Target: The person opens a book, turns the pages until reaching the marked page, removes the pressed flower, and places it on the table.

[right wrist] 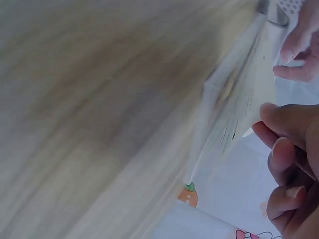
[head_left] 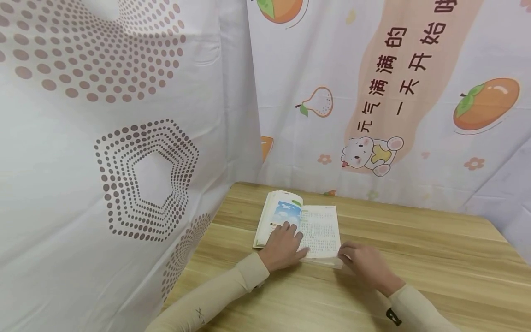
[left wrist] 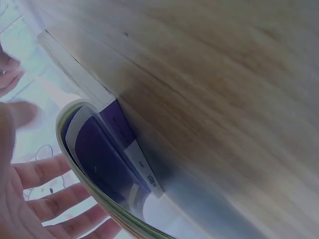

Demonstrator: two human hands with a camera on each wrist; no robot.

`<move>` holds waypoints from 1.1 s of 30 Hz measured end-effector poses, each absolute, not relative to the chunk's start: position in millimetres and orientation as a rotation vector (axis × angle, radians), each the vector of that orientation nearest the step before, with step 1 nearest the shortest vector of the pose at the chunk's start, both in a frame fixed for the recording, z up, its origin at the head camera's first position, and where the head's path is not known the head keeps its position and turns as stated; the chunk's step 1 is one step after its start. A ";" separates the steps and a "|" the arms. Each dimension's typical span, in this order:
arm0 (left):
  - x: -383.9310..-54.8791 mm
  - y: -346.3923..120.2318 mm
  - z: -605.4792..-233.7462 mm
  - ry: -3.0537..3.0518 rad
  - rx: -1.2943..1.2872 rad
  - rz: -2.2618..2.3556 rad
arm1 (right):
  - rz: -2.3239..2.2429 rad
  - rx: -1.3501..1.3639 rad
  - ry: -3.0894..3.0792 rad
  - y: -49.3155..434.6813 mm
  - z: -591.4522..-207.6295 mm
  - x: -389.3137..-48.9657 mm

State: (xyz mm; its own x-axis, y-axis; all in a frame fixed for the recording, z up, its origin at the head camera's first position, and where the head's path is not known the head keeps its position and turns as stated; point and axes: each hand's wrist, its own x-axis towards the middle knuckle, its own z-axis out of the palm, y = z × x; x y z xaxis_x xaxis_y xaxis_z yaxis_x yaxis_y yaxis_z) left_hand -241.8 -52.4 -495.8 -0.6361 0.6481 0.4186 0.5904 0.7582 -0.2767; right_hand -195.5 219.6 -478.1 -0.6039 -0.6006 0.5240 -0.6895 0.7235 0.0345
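An open book (head_left: 319,230) lies on the wooden table, printed text on its right page and a blue sky picture (head_left: 286,213) on its left page. My left hand (head_left: 282,246) rests across the left pages near the fold, fingers spread. In the left wrist view those fingers (left wrist: 55,204) lie against the curved pages, above a purple and white spine (left wrist: 122,127). At the lower right corner my right hand (head_left: 367,265) pinches the page edge between thumb and index finger. The right wrist view shows the page block (right wrist: 244,94) slightly fanned beside that thumb.
The wooden table (head_left: 415,244) extends to the right of the book and toward me. A dotted white curtain (head_left: 124,258) hangs along the left side. Behind the table hangs a curtain (head_left: 290,152) printed with fruit and characters.
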 end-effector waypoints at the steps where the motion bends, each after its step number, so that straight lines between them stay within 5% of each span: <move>1: -241.5 -51.4 -496.3 -2.475 -0.928 0.157 | 0.248 0.969 -2.402 219.3 -476.9 -196.4; 19: -238.2 -47.2 -501.5 -2.444 -0.844 0.219 | 0.426 0.953 -2.223 205.5 -452.0 -203.5; 33: -245.1 -50.6 -493.5 -2.372 -0.706 0.148 | 0.294 0.932 -2.455 219.6 -480.6 -200.2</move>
